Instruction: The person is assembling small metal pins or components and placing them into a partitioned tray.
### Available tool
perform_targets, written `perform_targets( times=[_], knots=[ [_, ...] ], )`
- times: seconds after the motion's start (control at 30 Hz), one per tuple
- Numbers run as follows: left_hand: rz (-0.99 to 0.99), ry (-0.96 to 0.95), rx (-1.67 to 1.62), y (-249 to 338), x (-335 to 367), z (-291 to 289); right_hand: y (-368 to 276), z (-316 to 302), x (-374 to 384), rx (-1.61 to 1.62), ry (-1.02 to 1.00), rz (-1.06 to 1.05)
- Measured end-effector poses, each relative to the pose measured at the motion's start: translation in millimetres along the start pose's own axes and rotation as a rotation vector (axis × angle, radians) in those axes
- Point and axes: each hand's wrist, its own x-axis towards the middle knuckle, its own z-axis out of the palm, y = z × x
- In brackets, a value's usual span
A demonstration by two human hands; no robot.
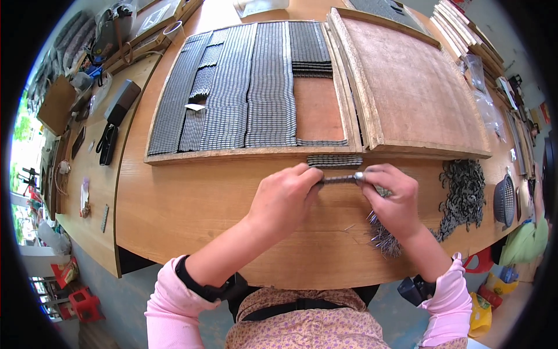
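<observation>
A short, dark ribbed strip (339, 180) is stretched between my hands above the near part of the table. My left hand (286, 189) pinches its left end. Its right end sits in the closed fingers of my right hand (395, 189), where a small silvery thing (359, 175) shows at the fingertips; I cannot make out its kind. Just beyond, a flat piece of joined dark strips (334, 160) lies against the near edge of a wooden-framed tray (250, 152). Below my right hand is a loose heap of thin metal pins (385, 237), partly hidden by the wrist.
Columns of grey ribbed strips (270, 87) fill much of the tray. An empty wooden tray (412, 81) stands to its right. Small dark pieces (463, 192) are heaped at the right, near a dark basket (504, 200). A grey box (123, 102) rests on the left-hand table.
</observation>
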Motion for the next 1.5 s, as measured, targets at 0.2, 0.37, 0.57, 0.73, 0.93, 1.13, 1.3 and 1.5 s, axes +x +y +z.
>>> perform_targets(
  times=[0.2,0.37,0.57,0.73,0.93,1.13,1.3,1.5],
  knots=[
    [-0.009,0.001,0.351,-0.1,24.2,-3.8,2.8,1.6,8.3,-0.308,0.106,-0.117],
    [0.165,0.07,0.115,4.3,60.3,-3.1,-18.9,-18.5,-30.5,-0.157,-0.018,-0.084],
    [-0.092,-0.124,-0.107,-6.3,81.5,11.8,0.3,-72.3,-64.0,-0.09,0.037,0.156],
    [-0.123,0.074,-0.342,0.6,82.8,7.7,77.2,-132.0,-70.1,-0.505,0.393,0.333],
    [-0.162,0.193,-0.481,27.3,36.6,-5.6,88.0,-142.4,-71.6,-0.576,0.207,0.296],
    [-0.408,-0.076,-0.661,52.2,-30.5,-6.5,68.2,-120.8,-79.0,0.142,0.457,0.403],
    [-0.541,-0.179,-0.795,66.6,-44.8,1.9,18.4,-104.0,-81.8,0.544,0.263,0.559],
    [-0.43,-0.262,-0.857,80.5,-41.6,7.6,-36.8,-60.9,-82.2,0.708,0.047,0.478]
  ],
)
